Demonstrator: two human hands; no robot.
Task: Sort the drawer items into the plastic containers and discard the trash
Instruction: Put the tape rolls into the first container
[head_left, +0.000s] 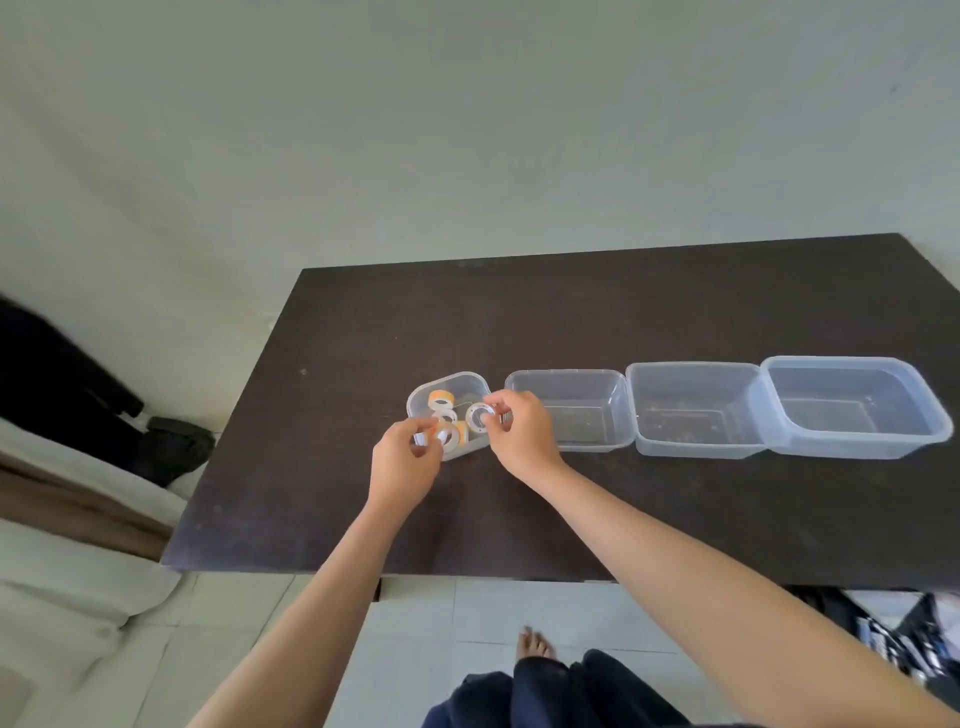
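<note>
Four clear plastic containers stand in a row across a dark desk, rims touching, probably one per kind of item. Only the small leftmost container is filled: several tape rolls, about five, though overlap makes the count uncertain. Two hands meet over it. The right hand pinches a whitish roll at the container's edge; the left hand has its fingertips curled on a roll inside, seemingly settling it. No trash is visible.
</note>
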